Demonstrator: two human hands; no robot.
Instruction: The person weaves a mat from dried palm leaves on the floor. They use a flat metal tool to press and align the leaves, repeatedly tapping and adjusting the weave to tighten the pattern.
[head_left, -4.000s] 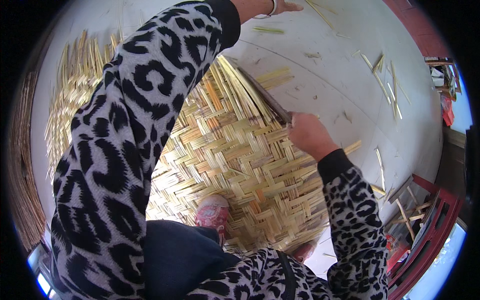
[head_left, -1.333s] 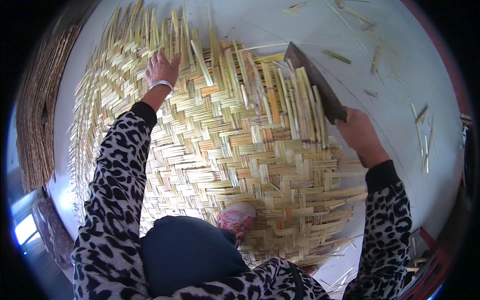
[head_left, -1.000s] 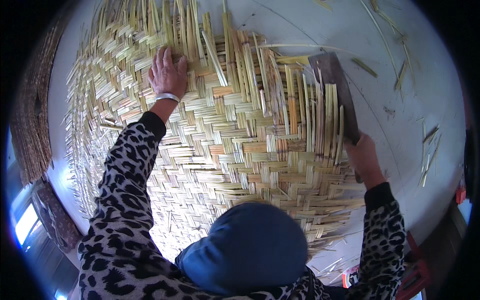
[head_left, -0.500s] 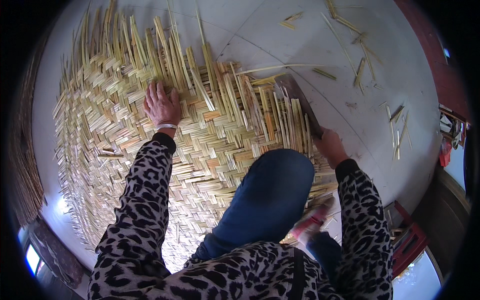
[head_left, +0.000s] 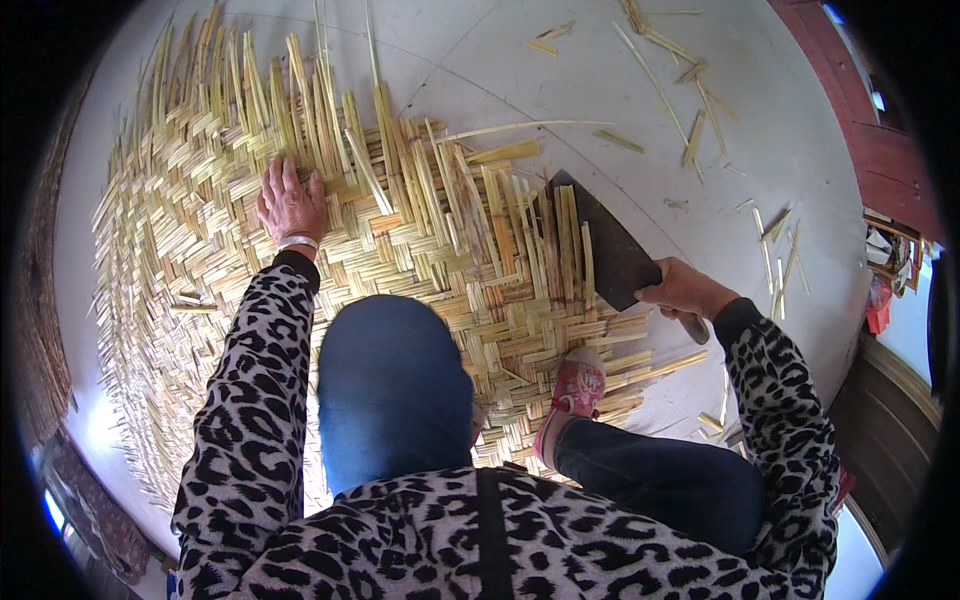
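Pressing the left hand (head_left: 292,208) flat on a woven mat (head_left: 405,262), with a broad dark blade (head_left: 612,250) in the right hand (head_left: 688,288).

On the far left, long loose strip ends (head_left: 250,80) jut past the weave, uneven and seemingly unfinished; the left hand, palm down with fingers slightly spread, has hold of nothing; the mat lies across the pale floor (head_left: 560,85), closely woven through its middle, its near part hidden by a knee (head_left: 392,385); toward the far right, a row of strips (head_left: 500,218) looks folded back over the weave, so that stretch seems further along; the blade sits against the row's right end, its handle wrapped by the right hand's curled fingers; along the right edge, ragged ends (head_left: 655,370) stick out, apparently left to finish.
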